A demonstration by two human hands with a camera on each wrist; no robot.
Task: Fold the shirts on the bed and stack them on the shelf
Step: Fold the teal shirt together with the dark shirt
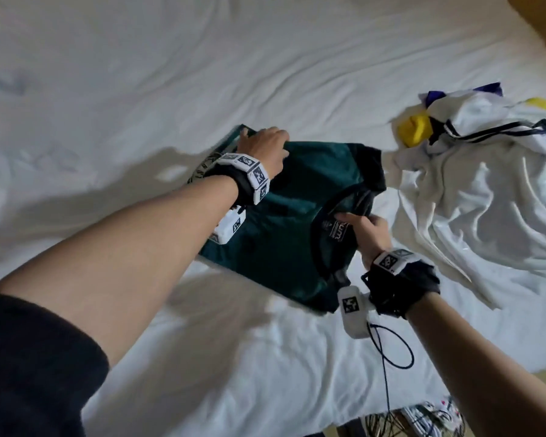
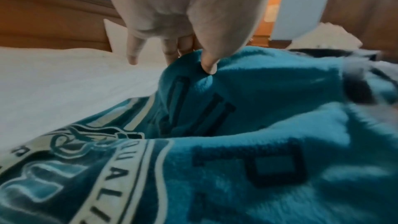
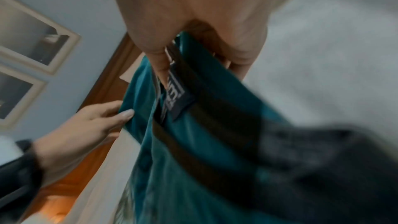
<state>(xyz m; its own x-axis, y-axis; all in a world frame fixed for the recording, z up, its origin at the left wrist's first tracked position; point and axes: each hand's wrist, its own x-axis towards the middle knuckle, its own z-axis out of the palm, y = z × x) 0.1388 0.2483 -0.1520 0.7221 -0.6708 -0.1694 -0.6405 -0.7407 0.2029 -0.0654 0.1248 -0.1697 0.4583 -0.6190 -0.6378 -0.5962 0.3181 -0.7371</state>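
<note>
Both hands are clamped on the dark teal cotton T-shirt with black collar and sleeve trim (image 1: pixel 284 216): the left hand (image 1: pixel 262 149) pinches its far corner at 11 o'clock, the right hand (image 1: pixel 368 236) grips the collar at 3 o'clock. That shirt lies partly folded mid-bed on the wrinkled white sheet (image 1: pixel 139 74). A crumpled white shirt pile with navy stripes and yellow patches (image 1: pixel 473 171) sits at 2 o'clock. Sheet spreads open toward 10 o'clock; the wooden headboard (image 2: pixel 43 19) bounds the bed.

We wear black wrist straps (image 1: pixel 404 287) bearing white marker blocks (image 1: pixel 248 171), a dangling black cable (image 1: pixel 391 351), and a dark sleeve (image 1: pixel 29 367).
</note>
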